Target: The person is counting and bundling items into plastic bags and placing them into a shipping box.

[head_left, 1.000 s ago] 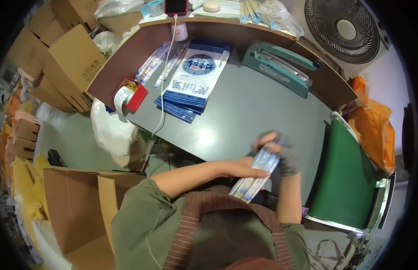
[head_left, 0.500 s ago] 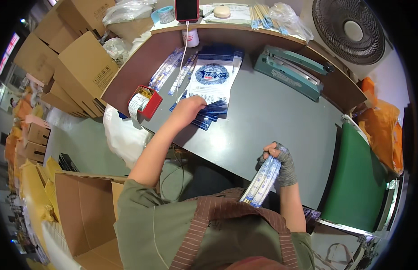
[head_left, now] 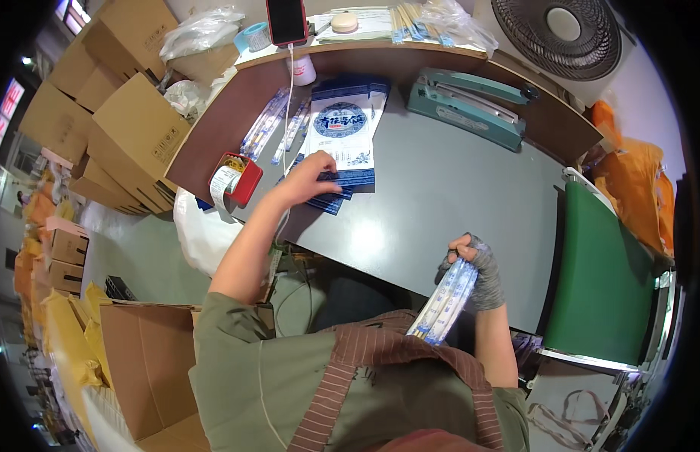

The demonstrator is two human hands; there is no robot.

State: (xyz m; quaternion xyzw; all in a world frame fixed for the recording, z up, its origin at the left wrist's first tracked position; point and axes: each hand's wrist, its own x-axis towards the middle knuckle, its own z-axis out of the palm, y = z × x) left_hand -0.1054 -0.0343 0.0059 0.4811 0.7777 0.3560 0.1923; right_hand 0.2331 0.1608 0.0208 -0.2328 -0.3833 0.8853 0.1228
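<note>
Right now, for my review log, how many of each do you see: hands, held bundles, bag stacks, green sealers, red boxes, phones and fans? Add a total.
Hands: 2 (left hand, right hand)
Held bundle: 1
Bag stack: 1
Green sealer: 1
Red box: 1
Phone: 1
Fan: 1
Total: 8

Toward the far side of the grey worktop (head_left: pixel 440 188), a teal lever device (head_left: pixel 464 113) is resting; by the worktop's left edge, a red container (head_left: pixel 250 185) is sitting. Beyond the worktop, a fan (head_left: pixel 557 32) is standing. Right of the worktop, a green panel (head_left: pixel 602 279) is stretching and orange bags (head_left: pixel 636 188) are slumping; leftward, cardboard boxes (head_left: pixel 135 128) are crowding together.
</note>
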